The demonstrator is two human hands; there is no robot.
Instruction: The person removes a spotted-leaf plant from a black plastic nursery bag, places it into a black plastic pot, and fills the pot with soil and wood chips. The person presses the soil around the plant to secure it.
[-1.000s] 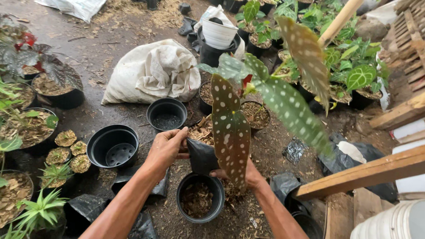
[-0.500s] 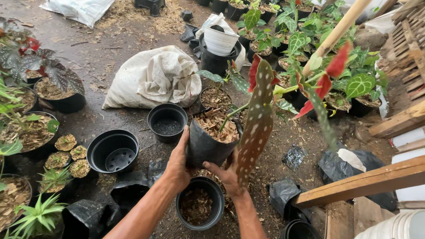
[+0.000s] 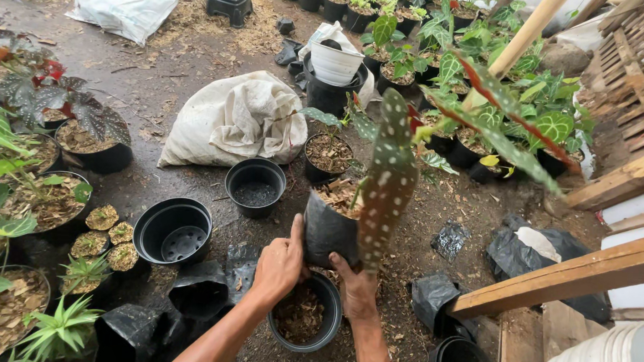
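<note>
My left hand (image 3: 280, 261) and my right hand (image 3: 356, 288) grip a black plastic grow bag (image 3: 327, 230) from both sides. The bag is filled with chipped bark and holds a plant with long green leaves spotted white (image 3: 388, 177), red on the underside. I hold it tilted just above a black round pot (image 3: 325, 325) partly filled with bark chips, which stands on the ground right below my hands.
Empty black pots (image 3: 174, 230) (image 3: 255, 186) stand to the left. A white sack (image 3: 235, 119) lies behind them. Potted plants (image 3: 77, 128) line the left edge and the far right (image 3: 545, 132). Crumpled black bags (image 3: 432, 300) litter the ground. Wooden beams (image 3: 561, 276) cross at right.
The bagged plant was lifted from low over the pot, then tilted; its spotted leaves swung up and to the right. My hands stayed on the bag.
</note>
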